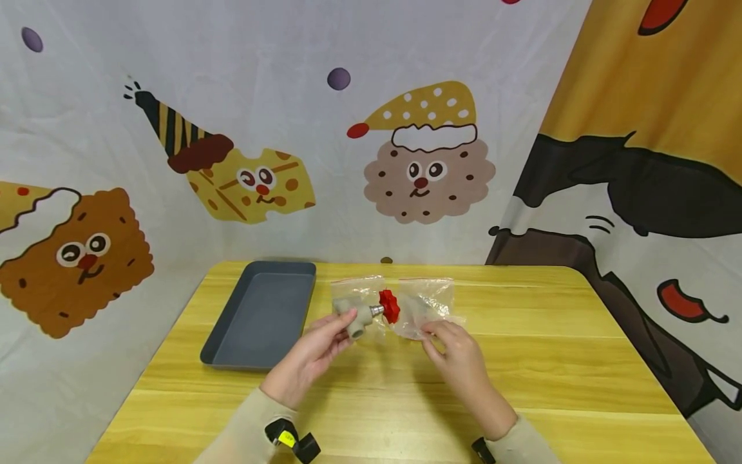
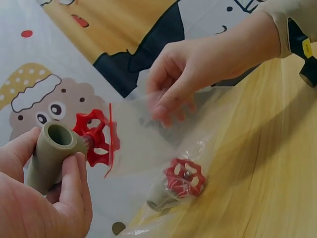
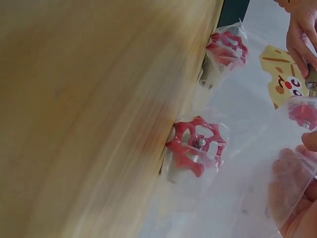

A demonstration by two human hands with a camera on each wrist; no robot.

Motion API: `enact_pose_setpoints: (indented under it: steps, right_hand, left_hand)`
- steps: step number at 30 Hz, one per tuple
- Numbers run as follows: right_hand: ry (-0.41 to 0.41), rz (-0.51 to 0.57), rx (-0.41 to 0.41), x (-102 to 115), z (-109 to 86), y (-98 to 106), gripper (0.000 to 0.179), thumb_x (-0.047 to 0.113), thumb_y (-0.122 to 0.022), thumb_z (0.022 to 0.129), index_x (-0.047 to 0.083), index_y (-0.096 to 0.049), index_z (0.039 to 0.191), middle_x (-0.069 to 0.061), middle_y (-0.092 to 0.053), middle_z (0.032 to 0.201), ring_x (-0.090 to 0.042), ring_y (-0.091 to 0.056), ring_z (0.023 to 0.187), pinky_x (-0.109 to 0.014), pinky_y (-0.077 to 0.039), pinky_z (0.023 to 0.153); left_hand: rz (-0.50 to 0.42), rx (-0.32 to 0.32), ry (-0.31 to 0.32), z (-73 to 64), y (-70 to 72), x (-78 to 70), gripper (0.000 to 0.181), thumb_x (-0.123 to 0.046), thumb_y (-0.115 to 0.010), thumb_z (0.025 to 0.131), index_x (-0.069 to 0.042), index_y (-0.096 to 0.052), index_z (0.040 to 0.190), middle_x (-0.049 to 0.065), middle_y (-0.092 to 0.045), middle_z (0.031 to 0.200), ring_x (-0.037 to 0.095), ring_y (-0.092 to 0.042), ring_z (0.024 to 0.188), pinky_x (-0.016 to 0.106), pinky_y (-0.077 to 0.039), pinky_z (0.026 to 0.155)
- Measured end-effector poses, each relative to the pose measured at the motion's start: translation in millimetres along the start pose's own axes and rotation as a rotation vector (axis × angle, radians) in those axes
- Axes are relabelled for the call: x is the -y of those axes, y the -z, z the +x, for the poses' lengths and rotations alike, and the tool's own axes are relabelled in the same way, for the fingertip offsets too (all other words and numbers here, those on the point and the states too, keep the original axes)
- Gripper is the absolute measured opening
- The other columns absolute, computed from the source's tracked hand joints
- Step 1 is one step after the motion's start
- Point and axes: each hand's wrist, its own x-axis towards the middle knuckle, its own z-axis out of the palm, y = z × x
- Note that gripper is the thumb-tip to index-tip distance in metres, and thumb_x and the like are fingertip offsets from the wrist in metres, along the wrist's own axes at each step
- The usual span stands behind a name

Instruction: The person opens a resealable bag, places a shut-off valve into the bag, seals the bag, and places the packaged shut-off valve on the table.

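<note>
My left hand (image 1: 313, 354) grips the grey-beige body of a pipe valve (image 1: 362, 319), fingers and thumb around it. The valve's red handwheel (image 1: 390, 307) points to the right, its open pipe end showing in the left wrist view. My right hand (image 1: 460, 361) pinches a clear zip bag (image 2: 133, 144) between thumb and fingers. The bag's red-lined mouth overlaps the edge of the handwheel in the left wrist view. Below the hands, in the right wrist view, one bagged valve (image 3: 197, 144) with a red wheel rests on the table, and a second bagged valve (image 3: 228, 49) lies farther along.
A dark grey rectangular tray (image 1: 255, 322) lies on the left of the wood-grain table (image 1: 539, 361). Behind the table hangs a cloth backdrop (image 1: 278, 58) printed with cartoon food figures. Black camera straps (image 1: 284, 433) circle the sleeves.
</note>
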Motion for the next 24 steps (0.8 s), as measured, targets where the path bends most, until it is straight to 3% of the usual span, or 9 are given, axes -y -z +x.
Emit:
enact_pose_setpoints:
  steps: [9, 18, 24]
  right_hand:
    - [-0.059, -0.007, -0.025, 0, -0.2, 2, 0.021, 0.008, -0.077, 0.077, 0.013, -0.075, 0.097, -0.003, -0.073, 0.094, -0.021, -0.069, 0.088, -0.036, -0.056, 0.077]
    - [-0.056, -0.011, 0.001, 3, 1.7, -1, 0.020, 0.011, -0.075, 0.079, 0.014, -0.075, 0.099, -0.003, -0.073, 0.096, -0.021, -0.069, 0.087, -0.036, -0.056, 0.077]
    - [-0.047, -0.020, -0.022, 5, 2.7, -3, 0.017, 0.011, -0.077, 0.077, 0.012, -0.075, 0.095, -0.005, -0.074, 0.093, -0.021, -0.070, 0.083, -0.035, -0.057, 0.074]
  left_hand:
    - [0.021, -0.008, 0.023, -1.7, -4.2, 2.2, 0.051, -0.028, -0.061, 0.093, 0.006, -0.048, 0.129, 0.000, -0.061, 0.098, 0.005, -0.059, 0.083, 0.013, -0.049, 0.072]
    - [-0.030, 0.038, 0.041, -2.0, -7.3, 5.2, 0.056, -0.030, -0.062, 0.092, 0.004, -0.045, 0.133, 0.001, -0.059, 0.103, 0.007, -0.058, 0.087, 0.013, -0.049, 0.075]
    - [-0.019, 0.016, 0.059, -0.6, -9.5, 11.0, 0.049, -0.029, -0.063, 0.091, 0.002, -0.047, 0.127, 0.002, -0.058, 0.101, 0.007, -0.058, 0.084, 0.013, -0.050, 0.071]
